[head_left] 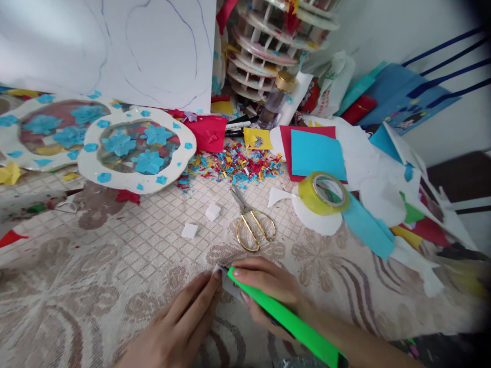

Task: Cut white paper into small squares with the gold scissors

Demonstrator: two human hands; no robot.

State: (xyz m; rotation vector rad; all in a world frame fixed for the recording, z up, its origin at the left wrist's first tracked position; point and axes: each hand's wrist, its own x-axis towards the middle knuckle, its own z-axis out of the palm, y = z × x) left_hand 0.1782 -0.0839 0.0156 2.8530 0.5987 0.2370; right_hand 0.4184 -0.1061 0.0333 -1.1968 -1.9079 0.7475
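My right hand (276, 289) is wrapped round a bright green utility knife (284, 317), its tip pointing up and left. The dark blade end meets the fingertips of my left hand (180, 322). Those fingers are pressed together on a small white piece (230, 287) against the cloth, partly hidden by both hands. Beyond them lie two small white squares, a flat one (189, 231) and a tilted one (213, 211). Gold-handled scissors (251, 222) rest on the cloth, blades pointing away from me and apart from both hands.
A patterned tablecloth (115, 266) covers the table. At left are white-rimmed panels (90, 171) with blue paper flowers. Paper shreds (245, 166) are heaped behind the scissors. Yellow tape (314, 194) and coloured paper (318, 153) lie right. A tiered white model (264, 46) stands behind a gold-capped bottle (278, 99).
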